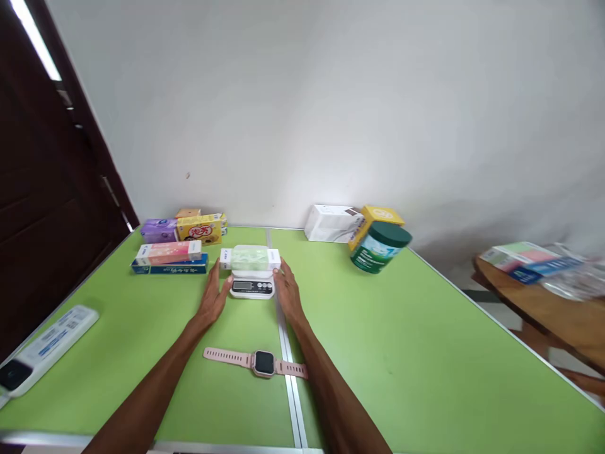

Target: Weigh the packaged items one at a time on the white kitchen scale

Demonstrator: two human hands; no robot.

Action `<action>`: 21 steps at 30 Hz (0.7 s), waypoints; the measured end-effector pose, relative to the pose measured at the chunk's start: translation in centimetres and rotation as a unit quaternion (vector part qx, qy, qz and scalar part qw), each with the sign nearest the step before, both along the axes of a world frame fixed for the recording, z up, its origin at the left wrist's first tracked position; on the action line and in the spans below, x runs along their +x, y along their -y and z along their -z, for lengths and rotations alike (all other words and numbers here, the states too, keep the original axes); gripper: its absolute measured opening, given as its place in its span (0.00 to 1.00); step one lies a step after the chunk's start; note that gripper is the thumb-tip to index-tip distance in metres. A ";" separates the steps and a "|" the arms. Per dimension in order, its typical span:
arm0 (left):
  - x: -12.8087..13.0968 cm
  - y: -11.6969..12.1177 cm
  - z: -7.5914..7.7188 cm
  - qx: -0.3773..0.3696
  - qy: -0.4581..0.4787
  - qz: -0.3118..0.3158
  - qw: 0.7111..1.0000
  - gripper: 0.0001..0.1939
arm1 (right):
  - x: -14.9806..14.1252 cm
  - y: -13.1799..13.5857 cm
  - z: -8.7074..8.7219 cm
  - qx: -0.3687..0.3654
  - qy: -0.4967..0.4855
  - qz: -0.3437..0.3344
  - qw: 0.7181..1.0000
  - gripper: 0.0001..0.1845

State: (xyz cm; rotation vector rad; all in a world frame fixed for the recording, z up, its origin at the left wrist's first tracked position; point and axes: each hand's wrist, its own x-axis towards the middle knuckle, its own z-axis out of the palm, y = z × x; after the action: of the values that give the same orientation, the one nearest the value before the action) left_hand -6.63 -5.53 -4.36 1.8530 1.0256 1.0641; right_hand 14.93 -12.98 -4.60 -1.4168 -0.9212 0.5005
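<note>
A long white and green box (pixel 250 258) lies across a small white kitchen scale (pixel 252 287) on the green table (pixel 387 328). My left hand (pixel 213 297) sits at the left end of the scale, fingers apart, just under the box's left end. My right hand (pixel 288 295) mirrors it at the right end, fingertips by the box's right end. Neither hand clearly grips the box. A pink smartwatch (pixel 258 362) lies flat between my forearms.
Stacked boxes at back left: pink-white box (pixel 169 252) on a blue one (pixel 170 268), purple box (pixel 159 230), yellow box (pixel 201 228). A white box (pixel 332 223), yellow box (pixel 378 217) and tilted green tin (pixel 380 246) stand back right. A white remote-like device (pixel 45 348) lies left. A wooden side table (pixel 543 302) is right.
</note>
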 end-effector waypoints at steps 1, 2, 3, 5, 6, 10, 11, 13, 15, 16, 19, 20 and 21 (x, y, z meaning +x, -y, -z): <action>0.0 0.2 -0.2 0.001 -0.002 0.002 1.000 0.45 | 0.0 0.0 0.0 0.007 -0.008 -0.001 1.000 0.44; 0.1 0.4 -0.5 0.005 -0.005 0.003 1.000 0.44 | 0.0 0.0 -0.1 0.016 -0.019 -0.003 1.000 0.43; 0.3 0.6 -0.9 0.013 -0.007 0.004 1.000 0.43 | 0.1 0.1 -0.2 0.026 -0.032 -0.005 0.999 0.43; 1.1 1.2 -1.8 0.029 -0.009 0.011 0.999 0.42 | 0.6 0.4 -0.7 0.046 -0.057 0.000 0.997 0.42; 1.7 1.5 -2.4 0.035 -0.009 0.018 0.999 0.42 | 1.1 0.7 -1.1 0.053 -0.065 0.009 0.996 0.42; 6.2 3.1 -4.5 0.044 -0.018 0.062 0.997 0.45 | 4.8 2.8 -2.4 0.062 -0.055 0.063 0.995 0.43; 7.8 3.5 -4.7 0.040 -0.024 0.078 0.996 0.46 | 6.1 3.5 -2.5 0.054 -0.046 0.079 0.994 0.45; 10.9 4.3 -4.6 0.021 -0.042 0.113 0.993 0.48 | 9.0 4.9 -2.2 0.022 -0.027 0.119 0.992 0.47; 14.0 5.2 -3.8 -0.007 -0.065 0.145 0.987 0.49 | 12.0 6.0 -1.2 -0.021 0.001 0.159 0.987 0.49; 15.4 5.6 -3.2 -0.022 -0.078 0.156 0.984 0.49 | 13.4 6.4 -0.6 -0.042 0.022 0.175 0.983 0.49; 18.9 6.4 -1.5 -0.043 -0.111 0.169 0.978 0.50 | 17.2 6.8 1.1 -0.096 0.098 0.207 0.969 0.47; 19.9 6.5 -1.1 -0.040 -0.119 0.170 0.977 0.50 | 18.3 6.7 1.5 -0.113 0.124 0.214 0.962 0.46; 20.8 6.6 -0.8 -0.032 -0.127 0.169 0.977 0.50 | 19.2 6.5 1.7 -0.132 0.147 0.218 0.956 0.44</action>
State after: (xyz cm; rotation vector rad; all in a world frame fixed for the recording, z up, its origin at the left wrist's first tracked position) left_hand 14.14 -12.11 -3.60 2.0552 0.8314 0.5984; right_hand 34.18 -19.53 -6.31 -1.9145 -0.7561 0.0787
